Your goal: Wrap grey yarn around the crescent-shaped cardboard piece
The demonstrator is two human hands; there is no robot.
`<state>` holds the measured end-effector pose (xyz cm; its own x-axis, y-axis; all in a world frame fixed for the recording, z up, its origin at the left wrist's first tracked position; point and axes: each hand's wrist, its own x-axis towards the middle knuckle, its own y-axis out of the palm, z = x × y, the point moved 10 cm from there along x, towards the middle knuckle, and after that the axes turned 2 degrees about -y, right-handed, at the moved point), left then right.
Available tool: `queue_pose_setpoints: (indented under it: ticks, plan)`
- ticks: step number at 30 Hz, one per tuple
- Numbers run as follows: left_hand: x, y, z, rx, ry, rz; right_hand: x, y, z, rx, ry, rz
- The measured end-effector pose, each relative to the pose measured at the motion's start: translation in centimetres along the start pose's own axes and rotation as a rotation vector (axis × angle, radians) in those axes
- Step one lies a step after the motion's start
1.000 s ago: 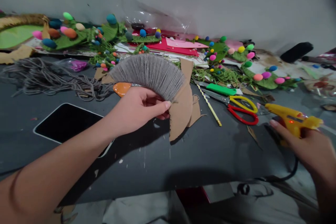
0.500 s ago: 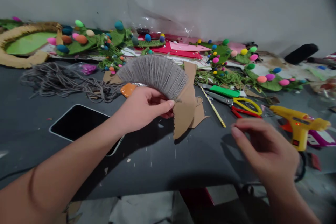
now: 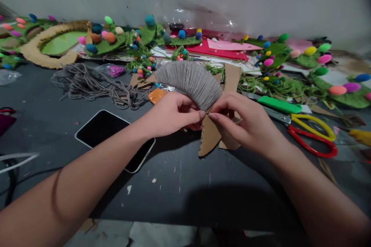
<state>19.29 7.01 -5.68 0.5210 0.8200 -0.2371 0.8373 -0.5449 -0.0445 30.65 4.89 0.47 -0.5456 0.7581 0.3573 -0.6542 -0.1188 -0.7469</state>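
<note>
Grey yarn [image 3: 189, 81] is wound tightly around a curved cardboard piece [image 3: 210, 135], whose lower right end shows bare. My left hand [image 3: 181, 114] is closed on the inner edge of the wrapped curve, thumb in front. From the right, my right hand [image 3: 240, 117] pinches at the last turns of yarn, its thumb tip close to the left thumb. Whatever strand lies between its fingertips is too small to make out. A loose heap of grey yarn [image 3: 84, 81] lies to the left on the dark table.
A phone [image 3: 101, 129] lies beneath my left forearm. Scissors [image 3: 311, 135] and a green-handled cutter [image 3: 279, 104] rest at the right, near a yellow glue gun [image 3: 361, 137]. Along the wall are a tan ring [image 3: 31, 52] and green leaves with coloured balls [image 3: 352, 88].
My right hand has moved left from above the table to the end of the yarn wrapping and closed there. My left hand keeps its hold. The view has turned slightly left.
</note>
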Motion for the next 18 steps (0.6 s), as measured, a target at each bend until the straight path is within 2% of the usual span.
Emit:
queue_pose_setpoints:
  ticks: [5, 18]
  plan:
    - [0.44, 0.23, 0.89, 0.029, -0.033, 0.036, -0.77, 0.41, -0.57, -0.046, 0.015, -0.027]
    - [0.63, 0.21, 0.77, 0.085, 0.008, 0.042, -1.04, 0.28, -0.90, -0.087, 0.071, -0.134]
